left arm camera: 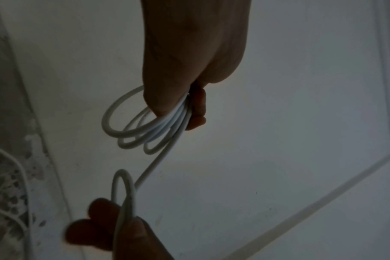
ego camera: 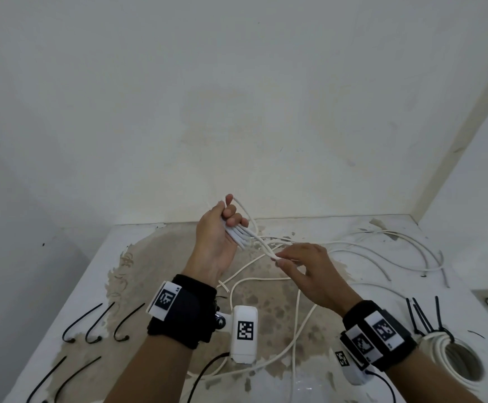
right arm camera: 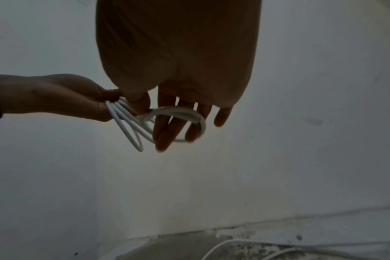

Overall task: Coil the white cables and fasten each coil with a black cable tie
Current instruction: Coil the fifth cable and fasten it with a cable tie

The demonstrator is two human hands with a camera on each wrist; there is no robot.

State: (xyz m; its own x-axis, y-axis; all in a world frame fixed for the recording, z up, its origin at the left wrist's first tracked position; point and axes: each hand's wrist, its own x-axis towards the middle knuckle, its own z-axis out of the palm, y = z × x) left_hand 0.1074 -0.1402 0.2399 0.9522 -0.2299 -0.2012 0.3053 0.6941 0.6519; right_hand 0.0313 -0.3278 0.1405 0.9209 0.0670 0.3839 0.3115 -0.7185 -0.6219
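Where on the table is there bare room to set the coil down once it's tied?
Free patch: far-left table, between the wall edge and the loose black cable ties. Crowded: centre and far right, strewn with loose white cable; near right holds the finished white coil with its black ties.

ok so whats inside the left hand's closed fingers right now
The left hand grips a bundle of white cable loops; several strands fan out below the thumb. How the strands lie inside the palm is covered by the fingers. One strand runs on to the right hand.
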